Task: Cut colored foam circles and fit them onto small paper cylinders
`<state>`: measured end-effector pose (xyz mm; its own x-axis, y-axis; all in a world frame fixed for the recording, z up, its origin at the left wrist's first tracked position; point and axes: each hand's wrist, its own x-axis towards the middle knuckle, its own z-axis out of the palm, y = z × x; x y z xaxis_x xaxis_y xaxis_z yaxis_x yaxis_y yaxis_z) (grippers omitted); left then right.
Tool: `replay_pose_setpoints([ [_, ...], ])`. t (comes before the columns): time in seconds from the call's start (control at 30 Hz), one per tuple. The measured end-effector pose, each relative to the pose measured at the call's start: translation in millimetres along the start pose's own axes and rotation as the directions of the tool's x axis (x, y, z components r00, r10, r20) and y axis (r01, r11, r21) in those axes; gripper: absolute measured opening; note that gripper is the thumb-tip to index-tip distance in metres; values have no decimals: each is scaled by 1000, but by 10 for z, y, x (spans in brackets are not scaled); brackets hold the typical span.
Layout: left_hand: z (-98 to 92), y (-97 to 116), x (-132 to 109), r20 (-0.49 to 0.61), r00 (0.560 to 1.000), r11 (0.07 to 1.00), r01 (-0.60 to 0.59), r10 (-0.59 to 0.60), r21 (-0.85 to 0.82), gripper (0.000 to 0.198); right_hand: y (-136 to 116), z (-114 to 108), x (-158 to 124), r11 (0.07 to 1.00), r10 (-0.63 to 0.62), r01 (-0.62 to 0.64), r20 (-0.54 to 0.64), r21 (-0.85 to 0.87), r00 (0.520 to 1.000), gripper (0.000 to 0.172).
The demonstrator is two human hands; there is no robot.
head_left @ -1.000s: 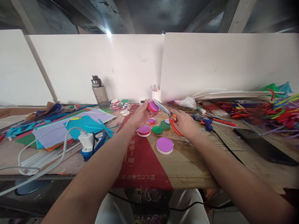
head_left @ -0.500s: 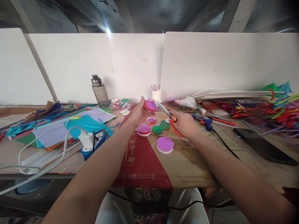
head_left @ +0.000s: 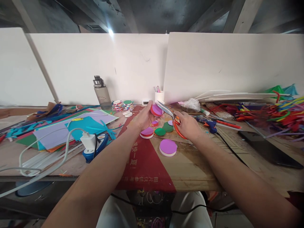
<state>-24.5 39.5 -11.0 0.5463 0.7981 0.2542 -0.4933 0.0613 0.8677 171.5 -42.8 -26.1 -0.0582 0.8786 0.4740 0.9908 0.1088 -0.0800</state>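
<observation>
My left hand (head_left: pixel 144 118) is closed round a small round disc (head_left: pixel 156 110) with a purple face and a red rim, held above the table. My right hand (head_left: pixel 188 125) grips orange-handled scissors (head_left: pixel 169 116), whose silver blades reach up to the edge of that disc. Below the hands lie a pink disc with a white rim (head_left: pixel 146 132), a larger purple disc (head_left: pixel 168 147), two green discs (head_left: pixel 163 129) and smaller purple pieces.
Cardboard sheet (head_left: pixel 190 164) covers the table. Coloured paper sheets (head_left: pixel 71 129), a white charger with cable (head_left: pixel 87 142), a grey water bottle (head_left: pixel 102 93), stacked discs (head_left: pixel 123 106), a white cup (head_left: pixel 159 96), a blue glue gun (head_left: pixel 209 124), a black phone (head_left: pixel 268 148) and colourful strips (head_left: pixel 273 112) surround it.
The left hand has tilted and shifted the disc slightly, up and then back down; the scissor blades stay at its edge. Nothing else has moved.
</observation>
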Motion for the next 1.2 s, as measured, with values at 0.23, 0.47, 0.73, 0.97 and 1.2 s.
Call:
replay_pose_setpoints([
  [0.23,-23,24,7,15,1000,999,8,-9,39,62,-17,-28,2,1000,-3,4,16,-2,1000,43],
  [0.47,-1,92,1,-31,998,997,48,-46,66,69,-14,-14,0,999,-23,24,19,-40,1000,40],
  [0.73,43,75,-5,-73,997,999,-39,40,10,64,-29,-37,3,999,6,-4,36,-52,999,36],
  [0.97,38,34,-10,-56,997,998,-47,49,35,56,-9,-5,-1,1000,2,-2,-4,21,1000,41],
  [1.2,-23,9,9,25,999,996,42,-44,77,63,3,13,9,1000,-16,16,4,2,1000,42],
])
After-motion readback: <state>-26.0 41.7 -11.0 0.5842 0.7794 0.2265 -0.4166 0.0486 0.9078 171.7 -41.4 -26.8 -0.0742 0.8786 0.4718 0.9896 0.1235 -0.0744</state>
